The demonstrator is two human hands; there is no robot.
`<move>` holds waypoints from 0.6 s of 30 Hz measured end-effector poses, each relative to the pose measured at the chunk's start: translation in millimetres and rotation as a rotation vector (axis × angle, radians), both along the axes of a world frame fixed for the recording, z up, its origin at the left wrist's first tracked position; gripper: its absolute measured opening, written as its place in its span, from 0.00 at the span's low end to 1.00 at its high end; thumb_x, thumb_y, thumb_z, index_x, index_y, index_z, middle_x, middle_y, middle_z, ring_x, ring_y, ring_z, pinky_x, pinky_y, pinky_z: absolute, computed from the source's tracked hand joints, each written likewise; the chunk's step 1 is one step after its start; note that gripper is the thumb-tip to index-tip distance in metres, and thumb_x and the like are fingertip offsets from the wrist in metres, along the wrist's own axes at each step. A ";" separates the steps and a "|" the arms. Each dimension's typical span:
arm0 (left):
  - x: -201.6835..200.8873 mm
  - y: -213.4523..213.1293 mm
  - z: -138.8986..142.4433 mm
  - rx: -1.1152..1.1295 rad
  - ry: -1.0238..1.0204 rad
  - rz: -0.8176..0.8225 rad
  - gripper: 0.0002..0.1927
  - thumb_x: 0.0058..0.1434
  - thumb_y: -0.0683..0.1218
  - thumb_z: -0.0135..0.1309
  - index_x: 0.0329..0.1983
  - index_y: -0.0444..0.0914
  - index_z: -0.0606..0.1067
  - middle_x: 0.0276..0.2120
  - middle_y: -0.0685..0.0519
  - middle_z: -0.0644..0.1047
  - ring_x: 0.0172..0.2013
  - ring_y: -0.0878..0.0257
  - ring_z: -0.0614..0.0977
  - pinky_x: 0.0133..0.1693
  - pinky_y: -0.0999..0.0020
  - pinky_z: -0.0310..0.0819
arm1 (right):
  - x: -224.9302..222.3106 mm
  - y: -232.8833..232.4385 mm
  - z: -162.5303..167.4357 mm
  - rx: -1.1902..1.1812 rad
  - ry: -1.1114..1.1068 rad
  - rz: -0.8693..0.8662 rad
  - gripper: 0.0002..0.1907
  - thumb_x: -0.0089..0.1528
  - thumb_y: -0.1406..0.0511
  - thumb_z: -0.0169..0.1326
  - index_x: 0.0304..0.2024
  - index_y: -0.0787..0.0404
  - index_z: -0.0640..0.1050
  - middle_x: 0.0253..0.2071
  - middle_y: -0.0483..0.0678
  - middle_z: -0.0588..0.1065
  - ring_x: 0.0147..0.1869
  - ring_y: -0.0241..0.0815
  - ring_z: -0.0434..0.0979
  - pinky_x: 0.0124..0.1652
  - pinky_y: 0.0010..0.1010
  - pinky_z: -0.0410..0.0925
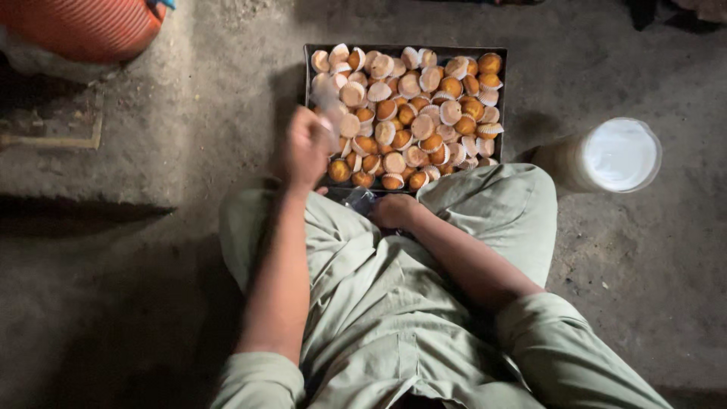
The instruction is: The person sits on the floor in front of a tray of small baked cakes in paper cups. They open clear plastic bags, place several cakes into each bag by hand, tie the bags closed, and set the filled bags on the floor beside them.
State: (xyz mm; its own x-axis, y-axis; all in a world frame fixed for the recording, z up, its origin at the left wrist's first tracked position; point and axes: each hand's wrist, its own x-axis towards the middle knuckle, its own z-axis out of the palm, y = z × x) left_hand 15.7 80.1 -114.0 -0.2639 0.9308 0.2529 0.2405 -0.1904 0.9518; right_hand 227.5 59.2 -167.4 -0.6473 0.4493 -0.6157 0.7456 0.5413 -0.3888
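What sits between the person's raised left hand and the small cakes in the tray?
Nothing visible. The left hand hovers at the near left edge of the dark tray, right over the small cakes. It seems to hold something pale and blurred. The right hand rests low by a clear wrapper.

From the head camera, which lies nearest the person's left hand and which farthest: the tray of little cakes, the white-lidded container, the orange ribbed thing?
1. Tray of little cakes: directly under the left hand.
2. Orange ribbed thing: top left corner.
3. White-lidded container: far right, beyond the knee.
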 end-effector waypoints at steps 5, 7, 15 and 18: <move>53.6 -15.3 -4.2 -0.247 0.598 -0.297 0.08 0.61 0.44 0.58 0.31 0.37 0.72 0.27 0.41 0.77 0.30 0.41 0.80 0.31 0.48 0.71 | 33.3 -3.3 69.9 0.124 0.594 -0.648 0.13 0.62 0.68 0.51 0.50 0.62 0.74 0.42 0.56 0.80 0.50 0.57 0.81 0.48 0.45 0.73; 75.3 -22.6 2.3 -0.055 0.426 -0.459 0.11 0.61 0.45 0.60 0.31 0.37 0.70 0.26 0.42 0.77 0.31 0.43 0.82 0.32 0.50 0.72 | 49.1 1.4 92.5 0.234 0.909 -0.516 0.28 0.54 0.70 0.58 0.57 0.68 0.70 0.51 0.61 0.75 0.57 0.60 0.75 0.54 0.44 0.68; 85.5 -0.8 22.8 -0.315 0.419 -0.655 0.21 0.50 0.55 0.71 0.37 0.39 0.77 0.31 0.50 0.81 0.33 0.56 0.84 0.36 0.59 0.76 | 125.2 3.1 65.3 -0.178 0.993 -0.935 0.07 0.56 0.77 0.57 0.36 0.65 0.78 0.49 0.50 0.80 0.60 0.41 0.76 0.55 0.32 0.70; 77.6 -1.1 15.6 -0.271 0.327 -0.736 0.27 0.45 0.53 0.73 0.46 0.41 0.77 0.37 0.50 0.81 0.37 0.60 0.83 0.40 0.62 0.77 | 152.3 10.6 48.4 -0.335 1.121 -1.067 0.07 0.60 0.78 0.56 0.32 0.63 0.74 0.47 0.46 0.80 0.48 0.36 0.77 0.47 0.28 0.70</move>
